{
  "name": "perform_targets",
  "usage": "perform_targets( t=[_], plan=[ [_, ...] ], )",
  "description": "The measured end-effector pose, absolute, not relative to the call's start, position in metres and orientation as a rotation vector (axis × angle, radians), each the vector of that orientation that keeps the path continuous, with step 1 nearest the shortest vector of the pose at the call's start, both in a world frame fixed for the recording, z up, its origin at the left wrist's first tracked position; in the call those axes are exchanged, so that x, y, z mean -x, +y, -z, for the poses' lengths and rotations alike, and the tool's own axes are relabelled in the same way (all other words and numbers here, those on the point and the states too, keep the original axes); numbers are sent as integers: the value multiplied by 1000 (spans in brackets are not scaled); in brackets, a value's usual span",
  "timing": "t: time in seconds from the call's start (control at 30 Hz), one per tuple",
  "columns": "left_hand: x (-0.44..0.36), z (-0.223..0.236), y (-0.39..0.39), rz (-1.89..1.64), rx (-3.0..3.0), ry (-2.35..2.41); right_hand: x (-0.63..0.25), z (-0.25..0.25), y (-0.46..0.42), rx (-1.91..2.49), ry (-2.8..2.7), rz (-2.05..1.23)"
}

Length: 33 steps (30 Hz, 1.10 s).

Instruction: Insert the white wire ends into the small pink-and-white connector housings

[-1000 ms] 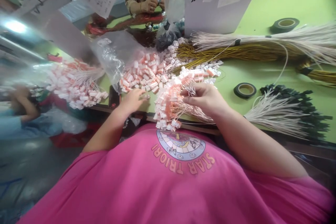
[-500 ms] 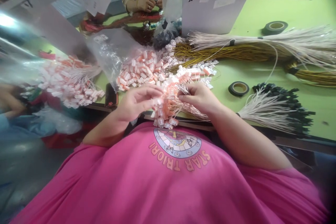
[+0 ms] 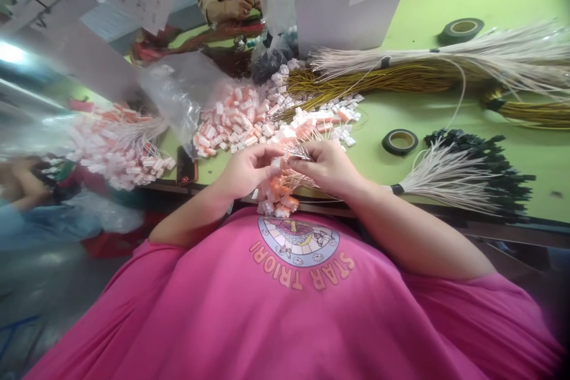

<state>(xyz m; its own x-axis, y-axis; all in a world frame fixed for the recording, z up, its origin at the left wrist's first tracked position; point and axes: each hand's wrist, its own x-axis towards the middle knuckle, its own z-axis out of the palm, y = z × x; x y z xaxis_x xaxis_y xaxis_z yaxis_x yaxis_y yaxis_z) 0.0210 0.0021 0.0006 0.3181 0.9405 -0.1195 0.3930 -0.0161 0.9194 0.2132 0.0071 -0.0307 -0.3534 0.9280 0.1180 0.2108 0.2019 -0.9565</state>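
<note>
My right hand (image 3: pixel 327 167) is closed on a bunch of thin wires (image 3: pixel 299 152), whose bare-looking tips point towards my left hand. The fingers of my left hand (image 3: pixel 250 170) are curled in a pinch around a small white connector (image 3: pixel 276 162), close to those tips. Below and between the hands lie orange and white connectors (image 3: pixel 280 196) with thin wires attached, at the table edge. Behind them spreads a heap of loose pink-and-white connectors (image 3: pixel 238 116).
Yellow wires (image 3: pixel 369 80) and white wires (image 3: pixel 409 53) lie across the green table (image 3: pixel 378 181). Tape rolls (image 3: pixel 399 142) and black-ended wires (image 3: pixel 472 175) are at right. A clear bag (image 3: pixel 178 95) and another connector pile (image 3: pixel 120 148) stand left. A person's hands (image 3: pixel 243 5) work opposite.
My left hand has moved right, closer to the wire tips in my right hand, and its fingers have drawn together. The view has shifted slightly.
</note>
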Motion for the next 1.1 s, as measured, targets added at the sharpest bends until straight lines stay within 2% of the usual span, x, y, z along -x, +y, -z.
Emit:
perform_targets(
  t=[0.53,0.83,1.1],
  plan=[
    [-22,-1,2,-674,-1621,1236,-212,30,8,1121,-1785,-1194],
    [-27,-1,2,-676,-2306,1197,-210,34,8,1198,-1772,-1154],
    [-32,2,4,-681,-2264,1180,-211,31,6,1204,-1807,-1125]
  ],
)
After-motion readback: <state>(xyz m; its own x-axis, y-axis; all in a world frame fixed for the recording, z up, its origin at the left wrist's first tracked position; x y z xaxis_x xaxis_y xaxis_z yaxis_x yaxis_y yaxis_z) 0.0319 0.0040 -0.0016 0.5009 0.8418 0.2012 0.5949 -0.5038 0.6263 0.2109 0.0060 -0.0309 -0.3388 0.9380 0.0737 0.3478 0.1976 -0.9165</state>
